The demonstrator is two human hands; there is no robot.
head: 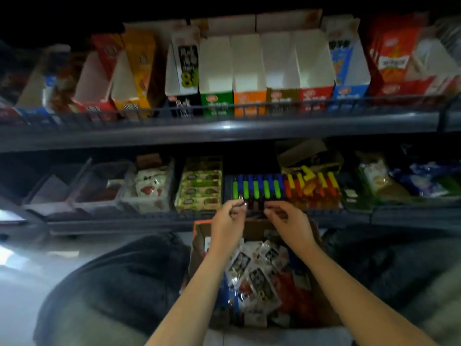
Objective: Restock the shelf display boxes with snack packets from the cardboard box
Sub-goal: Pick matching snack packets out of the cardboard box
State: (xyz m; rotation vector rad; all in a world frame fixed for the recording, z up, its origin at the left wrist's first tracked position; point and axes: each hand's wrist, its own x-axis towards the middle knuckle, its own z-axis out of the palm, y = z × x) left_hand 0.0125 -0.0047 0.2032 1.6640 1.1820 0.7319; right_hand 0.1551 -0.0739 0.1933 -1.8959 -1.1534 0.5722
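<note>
Your left grip (228, 216) pinches small dark packet (241, 204); right grip (287, 218) curled at same packets, hold unclear. Both above box (199, 242) of packets (259, 278), at lower shelf (374, 216) front edge.

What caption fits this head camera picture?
Both hands, left and right, hold dark snack packets above an open brown cardboard box.

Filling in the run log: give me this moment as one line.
left hand: pinching dark packets | right hand: pinching same | location: over cardboard box | upper display boxes: four empty
</note>
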